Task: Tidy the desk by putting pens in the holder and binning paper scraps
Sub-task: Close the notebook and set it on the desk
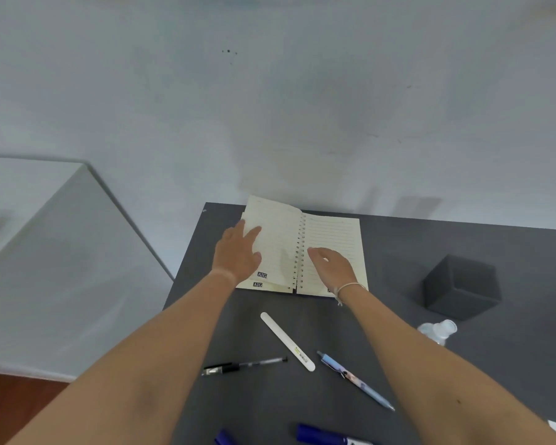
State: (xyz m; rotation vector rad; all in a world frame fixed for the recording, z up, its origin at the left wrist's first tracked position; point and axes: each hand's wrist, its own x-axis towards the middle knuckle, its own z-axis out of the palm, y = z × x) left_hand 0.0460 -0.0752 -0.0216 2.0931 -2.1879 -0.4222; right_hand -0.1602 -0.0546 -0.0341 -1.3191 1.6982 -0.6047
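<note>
Both hands rest flat on the open spiral notebook at the far edge of the tabletop: left hand spread on the left page, right hand loosely curled on the right, neither gripping anything. The black pen, blue pen and white stick lie loose (untouched) near the forearms; the dark holder stands right. Risk: a withdrawing forearm could sweep pens off the edge

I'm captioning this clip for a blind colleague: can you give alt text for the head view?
Both hands, left hand and right hand, rest flat on an open spiral-bound lined notebook on a dark grey desk. Nearer lie a black pen, a white flat stick and a light blue pen; a dark grey cube holder stands right.
</note>
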